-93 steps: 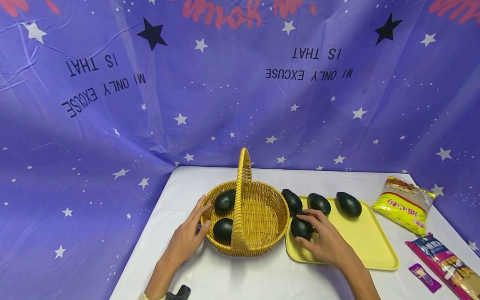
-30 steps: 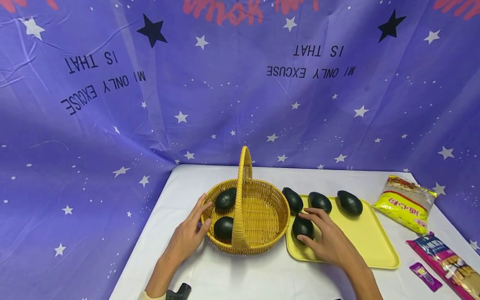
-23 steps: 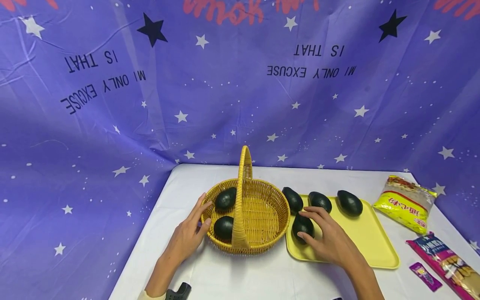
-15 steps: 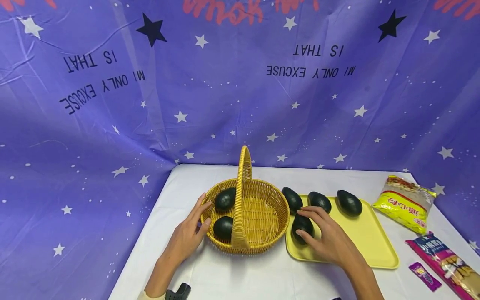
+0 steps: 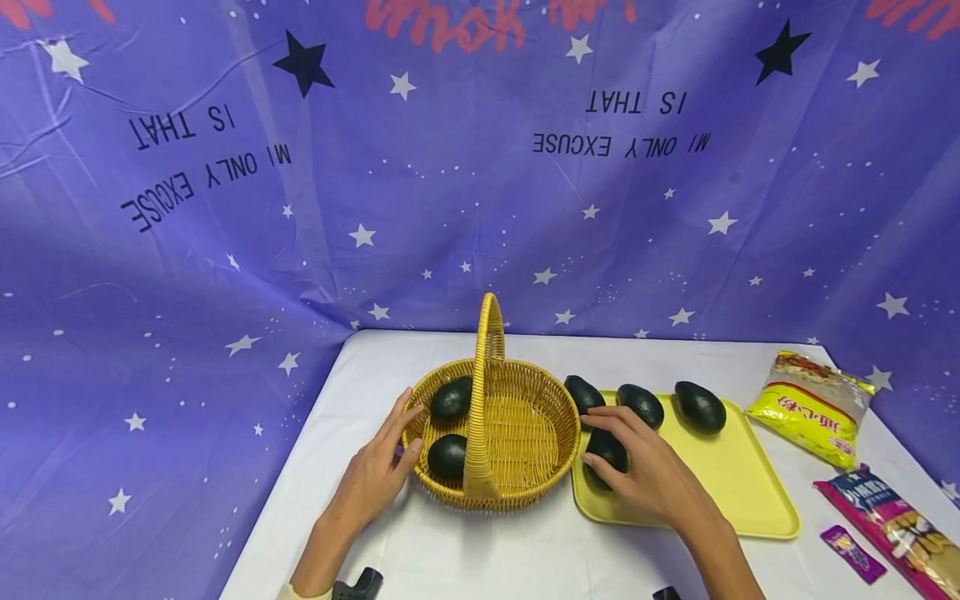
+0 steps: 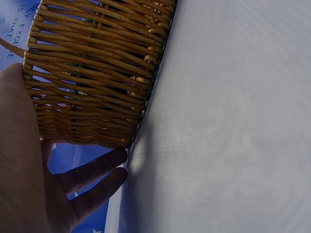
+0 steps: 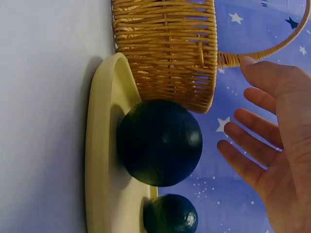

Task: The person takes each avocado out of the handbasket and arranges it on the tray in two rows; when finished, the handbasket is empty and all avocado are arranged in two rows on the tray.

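My left hand [image 5: 375,475] rests at the left rim of a yellow wicker basket [image 5: 525,492], fingers extended; in the left wrist view, two straight fingers [image 6: 95,182] reach below its woven side. Two dark green avocados [image 5: 447,457] lie in the basket's left half. Over the yellow tray's [image 5: 720,492] left part hovers my right hand [image 5: 648,462], fingers loosely bent around the front-left avocado [image 5: 609,450] as seen from above. The right wrist view shows that hand apart from this avocado [image 7: 160,143]. Behind it, another avocado [image 5: 582,392] sits between basket and tray.
Two more avocados [image 5: 699,407] lie along the tray's back edge. Right of the tray are a yellow snack bag [image 5: 810,408], a pink-and-blue packet [image 5: 892,525] and a small purple sachet [image 5: 852,553]. The basket's tall handle [image 5: 483,400] arches up. A purple star-patterned cloth hangs behind.
My right hand has lifted off the front-left avocado and shifted slightly left and back, its fingertips now covering part of the avocado behind. The left hand and basket have stayed put.
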Tool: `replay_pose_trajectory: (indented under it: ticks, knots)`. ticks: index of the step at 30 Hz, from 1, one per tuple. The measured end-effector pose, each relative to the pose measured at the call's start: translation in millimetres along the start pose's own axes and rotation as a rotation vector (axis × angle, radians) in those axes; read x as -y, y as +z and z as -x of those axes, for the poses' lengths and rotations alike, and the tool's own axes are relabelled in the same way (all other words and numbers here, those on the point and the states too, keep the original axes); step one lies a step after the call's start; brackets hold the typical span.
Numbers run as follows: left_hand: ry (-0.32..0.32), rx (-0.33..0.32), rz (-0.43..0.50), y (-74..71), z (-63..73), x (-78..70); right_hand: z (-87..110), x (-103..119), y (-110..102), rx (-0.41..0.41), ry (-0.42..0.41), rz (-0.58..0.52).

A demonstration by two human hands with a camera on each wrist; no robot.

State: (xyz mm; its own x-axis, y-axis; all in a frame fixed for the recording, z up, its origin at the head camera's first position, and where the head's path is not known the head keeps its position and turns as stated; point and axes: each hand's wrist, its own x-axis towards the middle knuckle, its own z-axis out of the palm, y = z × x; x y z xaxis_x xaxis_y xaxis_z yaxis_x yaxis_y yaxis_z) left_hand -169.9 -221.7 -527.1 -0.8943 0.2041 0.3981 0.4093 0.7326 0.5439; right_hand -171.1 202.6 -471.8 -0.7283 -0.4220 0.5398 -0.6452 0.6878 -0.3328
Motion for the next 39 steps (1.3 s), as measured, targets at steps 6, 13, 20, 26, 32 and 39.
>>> replay_pose_trajectory:
  ticks: [6, 13, 20, 26, 32, 39]
  knots:
    - [0.007, -0.002, -0.007, 0.4, -0.1, 0.3, -2.9, 3.5, 3.4, 0.019, 0.003, -0.014]
    - [0.006, -0.003, -0.008, 0.3, -0.9, 0.3, -7.1, 8.5, 6.6, 0.037, -0.001, -0.017]
    - [0.003, -0.002, -0.007, 0.5, -0.9, 1.0, -11.7, 11.5, 8.5, 0.047, -0.010, 0.001]
    - [0.000, -0.001, -0.004, 0.4, 0.2, 0.4, -15.1, 13.7, 13.0, 0.072, -0.029, -0.013]
    - [-0.006, 0.004, 0.005, 0.3, 0.5, -1.2, -19.5, 16.8, 14.2, 0.089, -0.046, -0.024]
    - [0.000, -0.002, 0.004, 0.3, 0.3, 0.1, -24.1, 21.0, 16.1, 0.100, -0.044, -0.031]
